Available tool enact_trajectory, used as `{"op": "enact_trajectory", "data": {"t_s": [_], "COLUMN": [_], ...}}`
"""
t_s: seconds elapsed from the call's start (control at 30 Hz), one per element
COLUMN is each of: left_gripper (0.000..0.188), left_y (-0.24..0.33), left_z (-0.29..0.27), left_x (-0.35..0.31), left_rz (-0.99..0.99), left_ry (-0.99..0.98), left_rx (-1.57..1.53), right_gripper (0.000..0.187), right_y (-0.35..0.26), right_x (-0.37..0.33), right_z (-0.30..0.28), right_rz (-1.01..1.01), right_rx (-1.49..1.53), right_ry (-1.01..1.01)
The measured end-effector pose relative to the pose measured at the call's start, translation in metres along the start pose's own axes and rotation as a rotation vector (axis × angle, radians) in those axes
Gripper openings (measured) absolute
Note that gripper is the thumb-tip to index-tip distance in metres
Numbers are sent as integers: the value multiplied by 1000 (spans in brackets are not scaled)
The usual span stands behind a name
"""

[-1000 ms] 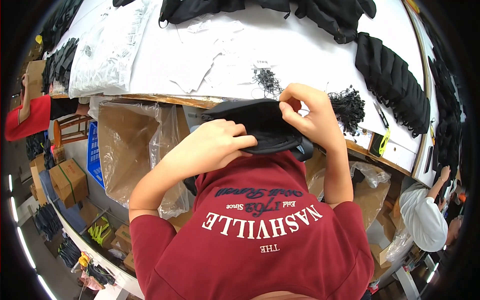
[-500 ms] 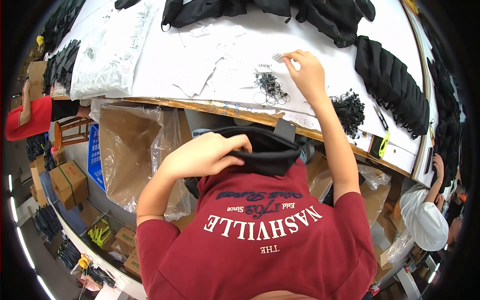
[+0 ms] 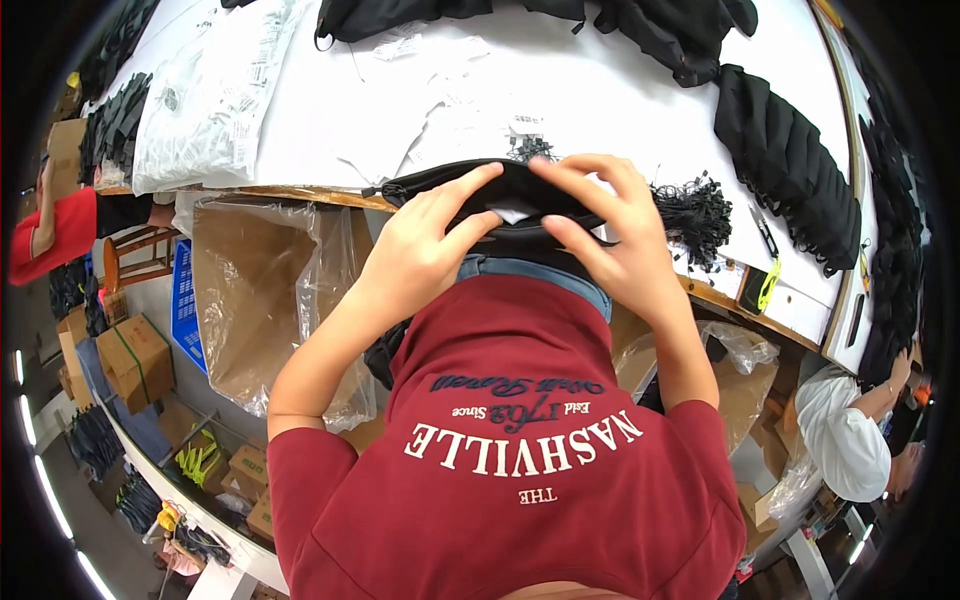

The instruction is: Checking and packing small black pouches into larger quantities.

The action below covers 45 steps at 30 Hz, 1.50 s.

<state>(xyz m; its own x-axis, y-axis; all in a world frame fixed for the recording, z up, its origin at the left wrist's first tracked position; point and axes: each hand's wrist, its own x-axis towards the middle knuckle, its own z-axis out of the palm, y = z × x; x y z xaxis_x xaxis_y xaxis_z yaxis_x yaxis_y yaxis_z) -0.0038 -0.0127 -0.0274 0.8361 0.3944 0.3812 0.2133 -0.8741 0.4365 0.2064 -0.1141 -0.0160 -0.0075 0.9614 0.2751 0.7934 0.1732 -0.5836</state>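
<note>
A black fabric pouch [image 3: 522, 187] is held at the table's near edge with its mouth spread apart. My left hand [image 3: 412, 245] grips its left side, the thumb and index finger lying along the two lips. At the right end, my right hand [image 3: 625, 225] has its index finger at the far lip and its thumb near the front one. A small white slip [image 3: 512, 213] shows inside the opening. Just beyond the pouch lies a bunch of black string tags [image 3: 532, 149], partly covered, with a white label [image 3: 525, 125] above it.
A bag of white items [image 3: 210, 110] and loose papers [image 3: 390, 130] lie on the white table [image 3: 650, 115]. A row of black pouches [image 3: 790, 160], a black cord bundle [image 3: 695, 220] and a cutter [image 3: 765, 232] are at right. Plastic-lined cartons [image 3: 255, 290] stand below. Co-workers are at both sides.
My right hand has come from the table with a small white slip down to the pouch. The pouch has been raised toward the table edge, its mouth now spread between both hands.
</note>
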Motion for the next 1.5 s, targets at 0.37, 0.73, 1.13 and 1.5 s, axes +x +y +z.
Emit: {"op": "enact_trajectory", "data": {"t_s": [0.37, 0.73, 1.13, 1.5], "left_gripper": [35, 35, 32, 20], "left_y": [-11, -18, -34, 16], "left_z": [-5, -5, -15, -10], "left_x": [-18, -28, -37, -28], "left_rz": [50, -91, -255, -410], "left_ry": [63, 13, -9, -481], "left_rx": [-27, -40, -29, -609], "right_gripper": [76, 56, 39, 29], "right_y": [59, 37, 77, 77], "right_x": [-60, -52, -76, -15], "right_z": [2, 33, 10, 33], "right_rz": [449, 482, 553, 943], "right_rx": [626, 763, 1731, 1542], "right_ry": [-488, -397, 152, 970]}}
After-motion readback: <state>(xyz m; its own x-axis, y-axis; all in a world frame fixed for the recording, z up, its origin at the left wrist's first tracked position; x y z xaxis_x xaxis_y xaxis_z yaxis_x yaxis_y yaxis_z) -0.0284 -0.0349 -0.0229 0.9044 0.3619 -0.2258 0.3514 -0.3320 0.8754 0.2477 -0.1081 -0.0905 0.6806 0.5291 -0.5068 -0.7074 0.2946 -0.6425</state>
